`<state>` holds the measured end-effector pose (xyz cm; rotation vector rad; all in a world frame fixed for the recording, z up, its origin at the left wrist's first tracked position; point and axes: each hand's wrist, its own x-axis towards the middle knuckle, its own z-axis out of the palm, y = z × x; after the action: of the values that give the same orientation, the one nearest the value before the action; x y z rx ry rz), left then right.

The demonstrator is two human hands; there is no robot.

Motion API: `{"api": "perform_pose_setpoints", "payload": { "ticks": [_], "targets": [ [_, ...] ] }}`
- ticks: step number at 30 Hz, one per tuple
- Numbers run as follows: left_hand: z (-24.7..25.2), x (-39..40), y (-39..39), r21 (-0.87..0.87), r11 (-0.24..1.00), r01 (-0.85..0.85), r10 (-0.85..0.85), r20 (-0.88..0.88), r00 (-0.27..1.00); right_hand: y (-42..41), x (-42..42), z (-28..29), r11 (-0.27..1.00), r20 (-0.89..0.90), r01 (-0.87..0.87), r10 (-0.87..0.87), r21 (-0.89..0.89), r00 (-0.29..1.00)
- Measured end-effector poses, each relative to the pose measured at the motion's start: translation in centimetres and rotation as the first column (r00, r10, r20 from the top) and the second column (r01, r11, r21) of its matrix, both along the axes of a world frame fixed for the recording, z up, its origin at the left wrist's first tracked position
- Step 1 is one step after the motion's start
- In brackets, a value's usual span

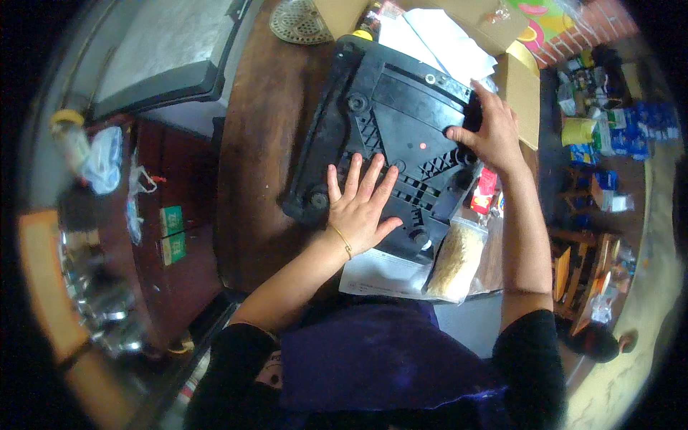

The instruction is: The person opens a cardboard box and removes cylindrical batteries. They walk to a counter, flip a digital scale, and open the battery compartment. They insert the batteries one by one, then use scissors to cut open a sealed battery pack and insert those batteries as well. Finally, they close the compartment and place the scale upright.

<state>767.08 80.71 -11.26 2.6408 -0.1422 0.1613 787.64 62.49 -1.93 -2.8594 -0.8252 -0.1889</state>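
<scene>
A large black plastic appliance base point(408, 115), with ribbed parts and round feet, lies on a brown wooden table point(258, 161). My left hand point(360, 207), a thin gold bracelet at its wrist, is spread flat on the lower part of the base. At the upper right edge of the base is my right hand point(494, 126), its thumb over the surface and its fingers at the rim; whether it grips the edge cannot be told. A printed paper sheet point(381, 274) lies partly under the base, beside a clear bag of pale yellowish contents point(459, 258).
An open cardboard box point(521, 102) and white papers point(441, 43) are beyond the base. A perforated metal disc point(298, 21) sits at the table's far edge. Red packets point(485, 191) lie near my right forearm. A dark red cabinet point(177, 226) stands at left.
</scene>
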Motion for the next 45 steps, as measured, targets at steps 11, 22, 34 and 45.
{"api": "perform_pose_setpoints", "payload": {
  "ticks": [11, 22, 34, 45],
  "targets": [
    [-0.1, -0.1, -0.2, 0.018, 1.0, -0.008, 0.008, 0.006, 1.0, 0.1, 1.1, -0.6, 1.0, -0.049, 0.02, -0.019, 0.014, 0.999],
    [0.7, 0.3, -0.1, 0.019, 1.0, -0.022, 0.022, -0.018, 1.0, -0.8, -0.2, -1.4, 0.993, 0.1, -0.111, 0.107, 0.037, 0.989],
    [10.0, 21.1, 9.5, 0.334, 0.896, 0.294, -0.27, -0.115, 0.956, 0.5, 0.1, 0.7, 0.997, -0.187, 0.021, -0.008, 0.07, 0.982],
    [8.2, 20.6, 10.5, 0.254, 0.899, 0.357, -0.383, 0.062, 0.921, 0.3, 0.5, -0.4, 0.995, -0.125, 0.036, -0.025, 0.09, 0.992]
  ]
}}
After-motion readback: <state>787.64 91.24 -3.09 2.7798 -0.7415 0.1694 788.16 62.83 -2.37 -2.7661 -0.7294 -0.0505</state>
